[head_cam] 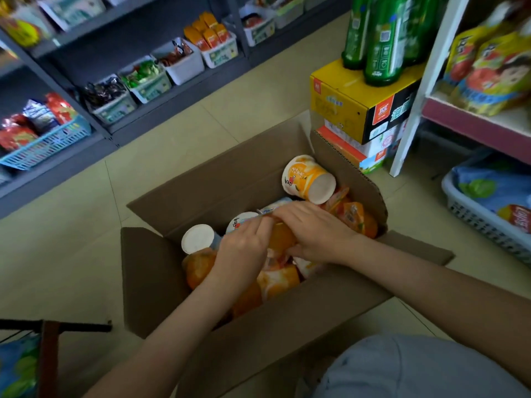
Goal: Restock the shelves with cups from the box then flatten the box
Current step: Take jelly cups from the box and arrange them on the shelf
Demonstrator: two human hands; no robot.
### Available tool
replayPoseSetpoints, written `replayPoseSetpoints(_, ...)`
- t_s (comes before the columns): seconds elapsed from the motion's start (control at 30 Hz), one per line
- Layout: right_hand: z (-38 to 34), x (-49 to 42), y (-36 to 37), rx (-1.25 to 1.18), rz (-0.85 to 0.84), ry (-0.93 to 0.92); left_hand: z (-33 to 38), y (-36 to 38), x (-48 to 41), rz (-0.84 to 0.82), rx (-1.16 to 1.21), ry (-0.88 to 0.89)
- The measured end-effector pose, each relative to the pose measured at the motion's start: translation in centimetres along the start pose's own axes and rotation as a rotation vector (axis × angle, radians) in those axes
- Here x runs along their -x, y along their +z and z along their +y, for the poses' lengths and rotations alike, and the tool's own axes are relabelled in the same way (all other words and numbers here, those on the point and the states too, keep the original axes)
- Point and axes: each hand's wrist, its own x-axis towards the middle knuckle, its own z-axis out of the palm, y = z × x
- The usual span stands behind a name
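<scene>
An open brown cardboard box (287, 317) stands on the floor in front of me, its flaps spread outward. Inside lie several orange and white cups, jumbled on their sides. One orange cup (307, 179) rests high against the far right wall, its white base facing me. Another cup (198, 239) shows its white base at the left. Both my hands are down in the box's middle. My left hand (244, 248) and my right hand (313, 231) close together around one orange cup (283, 239), which they mostly hide.
Dark shelving (161, 90) with baskets of snacks runs along the left and back. A yellow carton (362, 107) carrying green bottles (382, 38) sits right behind the box. A white shelf (474, 122) with pouches and a basket (488, 225) stands at right.
</scene>
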Motion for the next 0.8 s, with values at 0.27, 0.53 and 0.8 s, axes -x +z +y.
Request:
replayPoseSetpoints(0.27,2.7,-0.6,-6.4,0.205,0.201,0.018,1.0,-2.1,-6.5,0.091,0.053,0.146)
replayPoseSetpoints(0.53,6.4,4.0,-19.8,0.314,0.502,0.244,7.7,-6.0,-19.8,0.173,-0.001,0.375)
replayPoseSetpoints(0.8,7.8,11.5,-29.9,0.478,0.638,0.366,16.7,-10.3,-28.4,0.332,0.089,0.565)
